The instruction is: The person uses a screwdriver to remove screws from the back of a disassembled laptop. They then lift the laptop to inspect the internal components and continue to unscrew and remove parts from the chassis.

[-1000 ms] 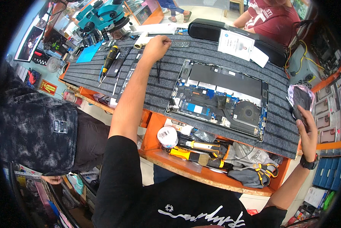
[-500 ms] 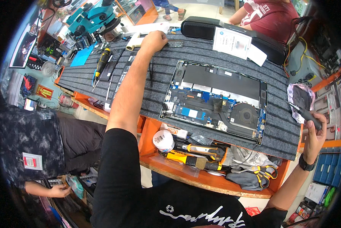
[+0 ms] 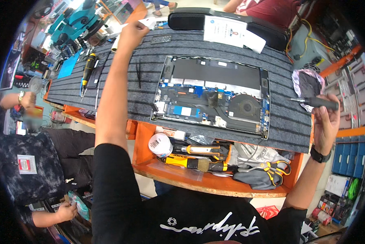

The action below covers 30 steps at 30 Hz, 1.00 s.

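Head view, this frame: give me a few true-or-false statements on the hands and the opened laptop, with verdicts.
1. The right hand holds a dark screwdriver. True.
2. The left hand rests on the laptop's fan. False: it reaches to the mat's far edge, at a white slip of paper.
3. The laptop lies open, its boards showing. True.
4. Black tweezers lie right of the laptop. False: left of it.

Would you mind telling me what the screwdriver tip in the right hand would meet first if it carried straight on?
The screwdriver in the right hand points left, so it would likely reach the opened laptop at its right edge near the fan; height above the mat is unclear.
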Tool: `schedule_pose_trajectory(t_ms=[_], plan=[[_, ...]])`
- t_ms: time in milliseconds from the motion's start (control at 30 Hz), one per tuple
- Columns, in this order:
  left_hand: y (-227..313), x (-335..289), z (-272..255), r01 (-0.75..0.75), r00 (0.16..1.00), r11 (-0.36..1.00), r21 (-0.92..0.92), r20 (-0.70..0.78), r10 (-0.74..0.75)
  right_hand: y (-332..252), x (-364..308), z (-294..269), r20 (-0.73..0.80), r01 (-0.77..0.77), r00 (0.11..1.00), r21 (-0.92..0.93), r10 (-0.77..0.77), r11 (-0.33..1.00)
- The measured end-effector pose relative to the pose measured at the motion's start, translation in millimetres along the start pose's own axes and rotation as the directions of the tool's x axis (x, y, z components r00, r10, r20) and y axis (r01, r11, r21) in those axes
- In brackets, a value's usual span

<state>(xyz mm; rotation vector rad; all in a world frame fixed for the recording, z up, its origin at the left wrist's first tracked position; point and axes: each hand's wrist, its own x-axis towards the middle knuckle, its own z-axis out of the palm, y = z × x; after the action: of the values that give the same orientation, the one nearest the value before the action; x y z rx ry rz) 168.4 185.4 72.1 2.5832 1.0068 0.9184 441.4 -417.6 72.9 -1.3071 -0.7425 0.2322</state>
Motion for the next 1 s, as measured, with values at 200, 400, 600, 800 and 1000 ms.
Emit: schedule_pose_trajectory(t_ms=[200, 400, 600, 800, 1000], plan=[[65.6, -95.6, -73.5, 0.166, 0.986, 0.737, -0.655, 0.123, -0.113, -14.6, -4.4, 43.9, 0.073, -0.079, 0.995, 0.157, 0.068, 0.984], [107.5, -231.1, -105.3, 0.164, 0.986, 0.502, -0.849, 0.158, -0.055, -39.8, -18.2, 88.9, 0.19, -0.018, 0.981, 0.279, -0.037, 0.96], [210.5, -316.6, -76.7, 0.398, 0.915, 0.058, -0.916, 0.401, 0.05, -66.0, -67.8, 139.1, 0.154, 0.091, 0.979, 0.252, -0.132, 0.963], [263.7, -300.9, -57.4, 0.365, 0.931, -0.177, -0.914, 0.357, 0.073, -56.8, -70.3, 147.3, 0.046, 0.353, 0.923, 0.292, -0.382, 0.889], [279.9, -295.0, -54.3, 0.376, 0.926, -0.16, -0.913, 0.365, 0.092, -56.1, -67.5, 134.1, 0.105, 0.333, 0.92, 0.297, -0.377, 0.895]])
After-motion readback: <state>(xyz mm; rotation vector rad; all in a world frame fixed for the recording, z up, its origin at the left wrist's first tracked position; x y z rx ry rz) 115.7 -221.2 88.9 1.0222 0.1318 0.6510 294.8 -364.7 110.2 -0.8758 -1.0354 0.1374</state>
